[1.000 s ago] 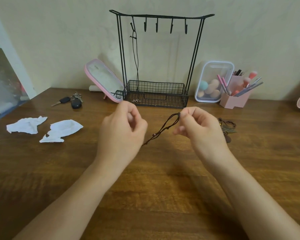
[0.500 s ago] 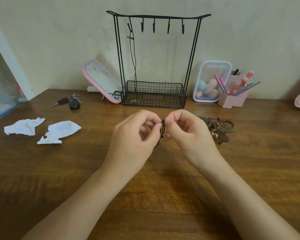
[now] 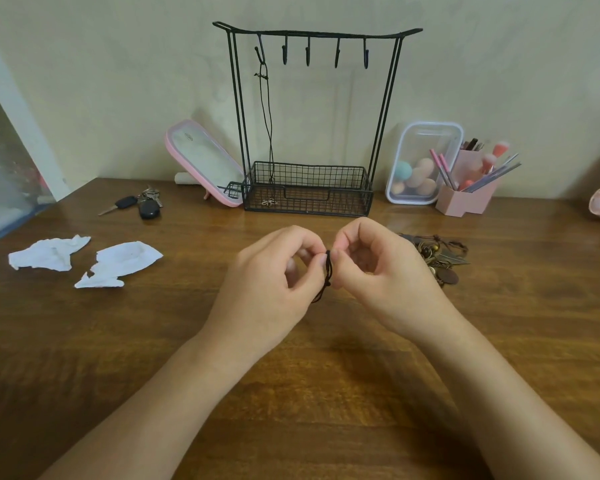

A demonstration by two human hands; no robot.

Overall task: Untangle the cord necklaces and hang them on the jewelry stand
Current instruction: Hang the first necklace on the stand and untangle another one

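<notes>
The brown desk (image 3: pixel 84 341) has a black jewelry stand (image 3: pixel 381 109) at its back edge, with one necklace (image 3: pixel 268 126) hung on it. Mid desk, the left hand (image 3: pixel 274 289) and right hand (image 3: pixel 385 282) meet, a tangled pile (image 3: pixel 437 258) just to their right. Each grip pinches one thin black cord (image 3: pixel 327 271), likely light and floppy; best held at its top loop

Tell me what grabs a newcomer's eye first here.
The left hand and right hand pinch a dark cord between them at the centre. Behind them is a black wire stand, one necklace on its leftmost hook. A tangled pile lies beside the right hand.
</notes>
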